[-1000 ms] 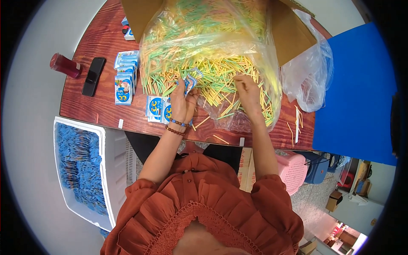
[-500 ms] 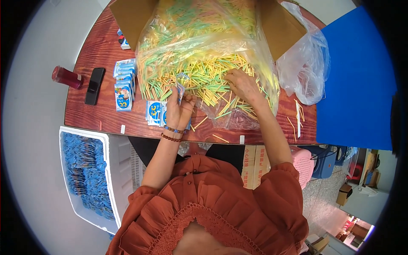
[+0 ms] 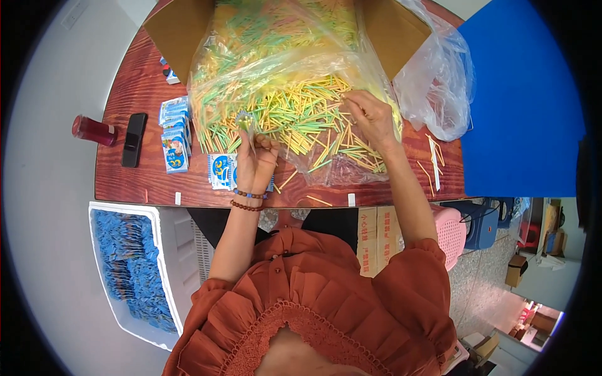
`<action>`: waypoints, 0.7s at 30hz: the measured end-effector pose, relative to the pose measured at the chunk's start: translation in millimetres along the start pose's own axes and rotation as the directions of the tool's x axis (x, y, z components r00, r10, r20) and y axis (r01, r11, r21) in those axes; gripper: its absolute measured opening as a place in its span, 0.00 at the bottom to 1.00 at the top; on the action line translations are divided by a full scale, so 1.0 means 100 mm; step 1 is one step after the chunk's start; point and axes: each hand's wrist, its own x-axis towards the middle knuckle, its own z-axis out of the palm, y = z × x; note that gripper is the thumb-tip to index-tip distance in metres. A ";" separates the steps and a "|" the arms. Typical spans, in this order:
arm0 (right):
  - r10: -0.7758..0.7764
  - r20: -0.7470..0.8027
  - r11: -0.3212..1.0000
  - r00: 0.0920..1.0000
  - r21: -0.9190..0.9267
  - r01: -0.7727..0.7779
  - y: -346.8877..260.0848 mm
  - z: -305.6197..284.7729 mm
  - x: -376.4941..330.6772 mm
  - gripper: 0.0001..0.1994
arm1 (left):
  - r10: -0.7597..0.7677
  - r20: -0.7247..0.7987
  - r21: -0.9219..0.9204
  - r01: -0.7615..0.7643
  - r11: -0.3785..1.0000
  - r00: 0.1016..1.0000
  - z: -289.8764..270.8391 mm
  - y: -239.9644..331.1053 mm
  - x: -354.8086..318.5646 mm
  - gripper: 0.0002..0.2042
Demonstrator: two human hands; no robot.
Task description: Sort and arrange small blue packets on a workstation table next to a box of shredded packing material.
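The left hand [image 3: 256,156] pinches a small packet [image 3: 244,120]; the right hand [image 3: 370,116] grasps sticks [image 3: 295,119], which may slip and scatter off the table [image 3: 135,182]

One fisheye head camera looks steeply down, close over the red wooden bench [image 3: 132,182] and her forearms.
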 end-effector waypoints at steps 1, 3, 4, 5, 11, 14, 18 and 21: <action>0.005 -0.001 1.000 1.000 -0.014 -0.005 -0.02 -0.10 -0.02 0.06 | -0.011 0.016 -0.029 0.011 1.000 1.000 -0.01 -0.03 0.02 0.13; 0.265 -0.063 0.959 0.962 0.122 -0.256 -0.02 -0.32 -0.09 0.05 | -0.040 -0.030 -0.029 0.039 0.999 0.999 0.06 -0.10 0.00 0.13; 0.297 -0.156 0.945 0.942 0.185 -0.268 -0.04 -0.46 -0.10 0.05 | -0.027 -0.017 -0.023 0.027 0.999 0.999 0.08 -0.11 0.00 0.13; 0.308 -0.167 0.944 0.937 0.172 -0.280 -0.08 -0.62 -0.12 0.05 | -0.020 -0.006 -0.016 0.019 1.000 1.000 0.08 -0.12 -0.01 0.13; 0.530 -0.337 0.840 0.778 0.334 -0.428 0.00 -1.52 -0.23 0.07 | -0.051 -0.023 -0.001 0.051 0.999 0.998 -0.07 0.01 -0.04 0.13; 0.474 -0.408 0.880 0.780 0.218 -0.421 0.30 -1.85 -0.09 0.08 | -0.064 0.033 0.037 0.063 0.997 0.997 -0.05 0.04 -0.10 0.10; 0.349 -0.565 0.937 0.748 0.214 -0.275 0.68 -2.10 0.32 0.10 | -0.045 0.014 0.123 0.043 0.991 0.999 0.07 -0.01 -0.11 0.10; 0.411 -0.404 0.910 0.817 0.127 -0.395 1.15 -2.06 0.39 0.11 | -0.063 0.051 0.169 0.054 0.984 0.997 0.16 -0.01 -0.14 0.14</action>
